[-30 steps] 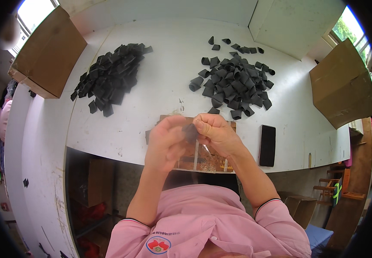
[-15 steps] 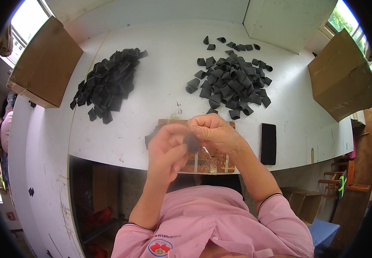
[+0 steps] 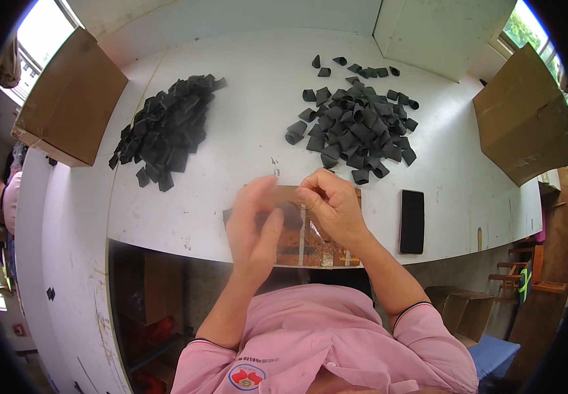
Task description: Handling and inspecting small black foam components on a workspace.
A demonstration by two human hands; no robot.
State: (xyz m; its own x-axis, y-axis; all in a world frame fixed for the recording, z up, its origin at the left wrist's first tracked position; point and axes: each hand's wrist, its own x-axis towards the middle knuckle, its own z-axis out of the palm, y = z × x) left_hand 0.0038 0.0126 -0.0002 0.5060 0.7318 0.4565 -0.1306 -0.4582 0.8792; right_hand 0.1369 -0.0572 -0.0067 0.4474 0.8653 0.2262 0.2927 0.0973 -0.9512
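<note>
My right hand (image 3: 331, 202) is over a brown board (image 3: 289, 257) at the table's front edge, thumb and forefinger pinched together. Against those fingertips is a dark grey, fabric-like piece (image 3: 289, 214), blurred. My left hand (image 3: 252, 226) is just left of it, smeared by motion, thumb and fingers apart. Part of another dark piece (image 3: 227, 215) shows beside the left hand. Farther left lies a heap of flat dark pieces (image 3: 169, 128). At the far right is a heap of similar pieces curled into short open tubes (image 3: 356, 125).
A black phone (image 3: 412, 222) lies right of the board. Cardboard boxes stand at the left (image 3: 73, 98) and right (image 3: 525, 115) of the white table (image 3: 251, 118). A blue stool-like thing (image 3: 495, 358) is below right. Another person's pink sleeve (image 3: 10, 203) shows at far left.
My left hand has opened away from the dark piece, its fingers now spread. The right hand keeps its pinch and has shifted slightly. Both heaps look the same.
</note>
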